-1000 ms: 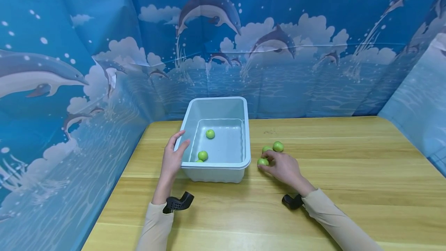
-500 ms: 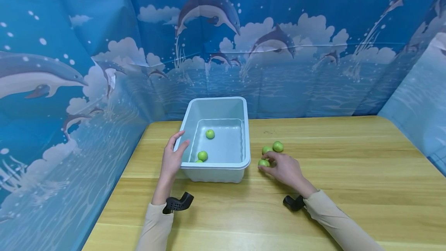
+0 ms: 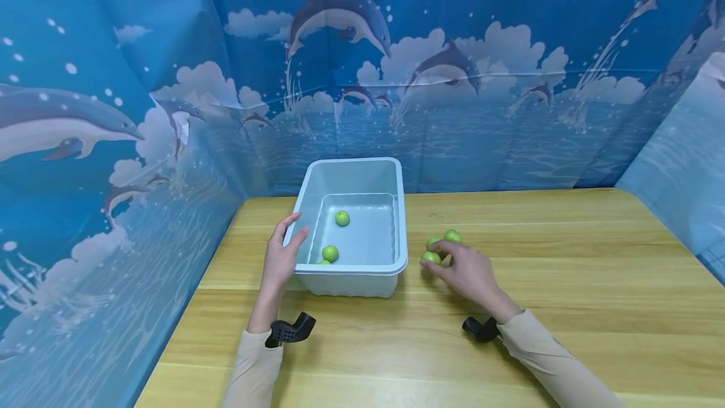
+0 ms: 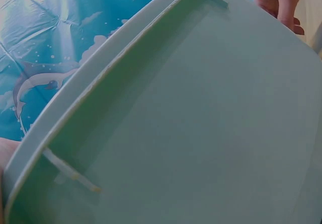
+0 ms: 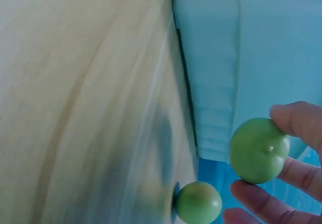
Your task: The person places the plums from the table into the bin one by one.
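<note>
My left hand (image 3: 279, 258) holds the left rim of a pale blue-grey plastic bin (image 3: 351, 269), its thumb over the inner side. Between the thumb and fingers of my right hand (image 3: 469, 274) is a small round green fruit (image 5: 259, 150), pinched just above the table to the right of the bin. Two similar fruits sit close beyond that hand: one green fruit (image 3: 452, 236) shows clearly, and another green fruit (image 3: 433, 242) is partly covered by the fingers. Inside the bin lie a green fruit (image 3: 342, 218) near the middle and two more near its front left corner, one mostly hidden by the front wall.
The bin stands on a wooden table (image 3: 566, 282) toward its left side. A blue dolphin-print curtain (image 3: 453, 131) hangs behind the table and along both sides. A black camera mount (image 3: 291, 328) is strapped to the left wrist, with another black mount (image 3: 481, 330) on the right.
My right hand has lifted slightly, raising the pinched fruit a little off the table and away from the others. The left hand and bin have stayed in place.
</note>
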The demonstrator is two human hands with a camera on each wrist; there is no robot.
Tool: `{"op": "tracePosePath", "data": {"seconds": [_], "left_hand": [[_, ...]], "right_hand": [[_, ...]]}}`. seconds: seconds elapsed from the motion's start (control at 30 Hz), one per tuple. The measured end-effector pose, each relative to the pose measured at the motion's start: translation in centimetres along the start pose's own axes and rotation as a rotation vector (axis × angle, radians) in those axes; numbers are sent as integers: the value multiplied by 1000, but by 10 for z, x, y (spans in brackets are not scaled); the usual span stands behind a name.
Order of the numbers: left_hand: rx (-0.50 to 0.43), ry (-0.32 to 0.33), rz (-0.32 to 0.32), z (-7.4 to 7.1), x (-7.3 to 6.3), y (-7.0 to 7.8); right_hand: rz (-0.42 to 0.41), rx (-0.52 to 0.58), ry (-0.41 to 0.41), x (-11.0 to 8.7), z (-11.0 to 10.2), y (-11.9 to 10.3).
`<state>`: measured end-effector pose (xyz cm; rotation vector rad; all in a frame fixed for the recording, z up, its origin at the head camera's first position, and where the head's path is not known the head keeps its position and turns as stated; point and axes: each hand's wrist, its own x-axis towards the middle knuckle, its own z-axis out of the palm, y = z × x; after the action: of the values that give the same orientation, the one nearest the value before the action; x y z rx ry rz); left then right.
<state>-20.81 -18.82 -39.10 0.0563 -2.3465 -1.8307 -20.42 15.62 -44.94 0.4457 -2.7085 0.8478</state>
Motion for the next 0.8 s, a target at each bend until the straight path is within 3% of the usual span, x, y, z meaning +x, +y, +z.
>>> {"op": "tracePosePath", "data": {"seconds": [0.8], "left_hand": [[4, -3, -13, 1, -2, 4]], "right_hand": [[-122, 43, 222, 4, -22, -20]]}}
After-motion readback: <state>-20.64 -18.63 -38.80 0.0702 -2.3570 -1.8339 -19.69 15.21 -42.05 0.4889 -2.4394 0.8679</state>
